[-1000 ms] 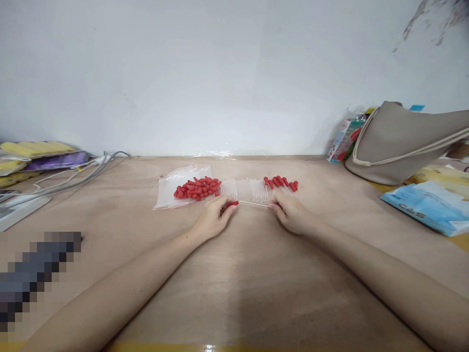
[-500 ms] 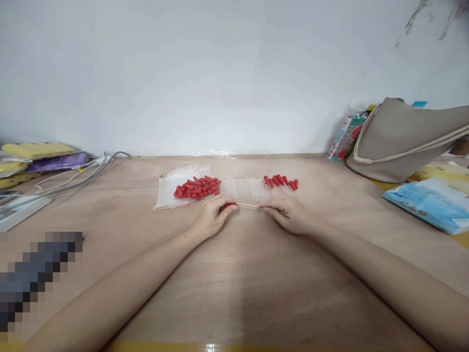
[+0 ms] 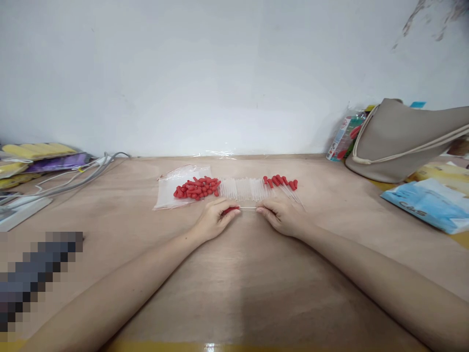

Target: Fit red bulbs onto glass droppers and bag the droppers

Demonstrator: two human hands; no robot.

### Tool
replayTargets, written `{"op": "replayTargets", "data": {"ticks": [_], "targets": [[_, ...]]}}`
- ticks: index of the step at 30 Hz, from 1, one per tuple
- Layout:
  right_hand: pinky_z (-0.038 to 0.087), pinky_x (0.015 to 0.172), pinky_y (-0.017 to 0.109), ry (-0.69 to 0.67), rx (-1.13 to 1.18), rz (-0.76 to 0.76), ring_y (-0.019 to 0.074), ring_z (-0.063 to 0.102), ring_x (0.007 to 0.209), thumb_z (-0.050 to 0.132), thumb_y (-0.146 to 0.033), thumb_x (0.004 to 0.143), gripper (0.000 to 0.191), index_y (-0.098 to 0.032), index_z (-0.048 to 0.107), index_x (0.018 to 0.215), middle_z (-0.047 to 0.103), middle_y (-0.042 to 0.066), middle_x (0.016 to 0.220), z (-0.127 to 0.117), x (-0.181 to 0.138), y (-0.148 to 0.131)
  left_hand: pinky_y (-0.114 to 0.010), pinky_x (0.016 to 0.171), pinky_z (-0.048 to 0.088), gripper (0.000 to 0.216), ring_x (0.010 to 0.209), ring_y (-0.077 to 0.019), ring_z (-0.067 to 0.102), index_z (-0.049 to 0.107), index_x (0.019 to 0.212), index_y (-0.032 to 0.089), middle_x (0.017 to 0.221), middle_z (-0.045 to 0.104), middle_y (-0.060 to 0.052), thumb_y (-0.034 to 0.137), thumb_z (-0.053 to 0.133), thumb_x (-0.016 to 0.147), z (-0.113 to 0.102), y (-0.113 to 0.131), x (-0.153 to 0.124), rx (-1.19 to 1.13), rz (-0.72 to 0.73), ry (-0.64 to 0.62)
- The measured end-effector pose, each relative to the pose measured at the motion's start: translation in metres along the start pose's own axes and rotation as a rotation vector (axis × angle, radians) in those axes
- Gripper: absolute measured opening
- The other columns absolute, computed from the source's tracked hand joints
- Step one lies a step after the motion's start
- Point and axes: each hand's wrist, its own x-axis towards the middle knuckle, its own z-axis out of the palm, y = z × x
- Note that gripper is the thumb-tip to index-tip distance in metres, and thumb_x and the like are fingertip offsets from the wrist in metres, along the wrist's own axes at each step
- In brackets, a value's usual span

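My left hand [image 3: 214, 220] pinches a red rubber cap [image 3: 232, 209] just above the wooden table [image 3: 234, 274]. Opposite it, my right hand [image 3: 282, 216] pinches a thin clear tube [image 3: 248, 209] whose end meets the cap. Behind my hands lies a row of clear tubes [image 3: 244, 188]. A pile of loose red caps [image 3: 197, 187] rests on a clear plastic bag [image 3: 168, 193] to the left. To the right of the row lie several tubes with red caps fitted [image 3: 281, 182].
A beige bag [image 3: 403, 139] and a colourful packet [image 3: 344, 138] stand at the back right, with a blue packet [image 3: 427, 208] nearer. Cables [image 3: 73, 178] and yellow and purple packets [image 3: 36, 156] lie at the far left. A pixelated patch covers the lower left.
My right hand has moved left toward my left hand, drawing the clear tube along until its end meets the red cap. My left hand has barely moved.
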Motion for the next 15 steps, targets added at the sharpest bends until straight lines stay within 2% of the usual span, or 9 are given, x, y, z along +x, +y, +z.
{"op": "replayTargets", "data": {"ticks": [4, 8, 15], "targets": [[0.037, 0.070, 0.027, 0.027, -0.070, -0.062, 0.0151, 0.055, 0.075, 0.041, -0.025, 0.088, 0.026, -0.022, 0.063, 0.101, 0.065, 0.004, 0.083, 0.0006, 0.0001, -0.0001, -0.022, 0.065, 0.044, 0.016, 0.069, -0.0111, 0.058, 0.062, 0.091, 0.017, 0.080, 0.066, -0.002, 0.027, 0.056, 0.080, 0.0018, -0.0011, -0.0010, 0.000, 0.006, 0.016], [0.032, 0.068, 0.028, 0.017, -0.173, -0.090, 0.0133, 0.053, 0.068, 0.042, -0.024, 0.088, 0.025, -0.021, 0.065, 0.096, 0.064, 0.003, 0.077, -0.0013, 0.0002, -0.0019, -0.021, 0.061, 0.044, 0.014, 0.064, -0.0099, 0.057, 0.064, 0.086, 0.017, 0.074, 0.066, -0.001, 0.026, 0.055, 0.081, 0.0015, 0.0006, -0.0024, 0.000, 0.009, -0.004], [0.026, 0.068, 0.029, -0.017, -0.275, -0.091, 0.0114, 0.049, 0.062, 0.042, -0.025, 0.088, 0.025, -0.022, 0.066, 0.089, 0.065, 0.002, 0.078, -0.0029, 0.0007, -0.0032, -0.022, 0.064, 0.044, 0.018, 0.068, -0.0115, 0.058, 0.064, 0.086, 0.017, 0.076, 0.066, -0.002, 0.028, 0.051, 0.083, 0.0023, -0.0002, -0.0039, 0.027, 0.022, -0.102]]}}
